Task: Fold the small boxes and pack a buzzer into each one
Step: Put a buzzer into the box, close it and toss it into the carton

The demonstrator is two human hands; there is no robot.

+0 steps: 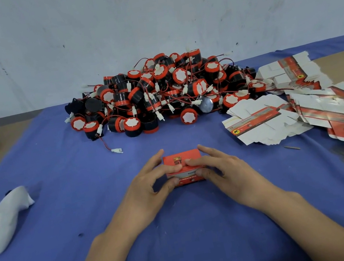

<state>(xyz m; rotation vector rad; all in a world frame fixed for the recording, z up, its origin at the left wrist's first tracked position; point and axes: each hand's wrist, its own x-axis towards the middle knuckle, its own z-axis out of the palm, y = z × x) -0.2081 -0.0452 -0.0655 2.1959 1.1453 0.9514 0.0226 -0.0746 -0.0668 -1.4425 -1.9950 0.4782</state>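
1. A small red box (183,163) sits on the blue cloth (185,238), just in front of the buzzer pile (160,93).
2. The left hand (149,186) grips the box's left end, with curled fingers on top and the thumb pressed to the near face.
3. The right hand (223,170) grips the right end the same way, its fingertips meeting the left hand's on the lid.
4. Flat box blanks (300,107) lie spread out right of the pile.
5. A white wrapped bundle (5,221) lies well to the left of the pile, nearer the person.
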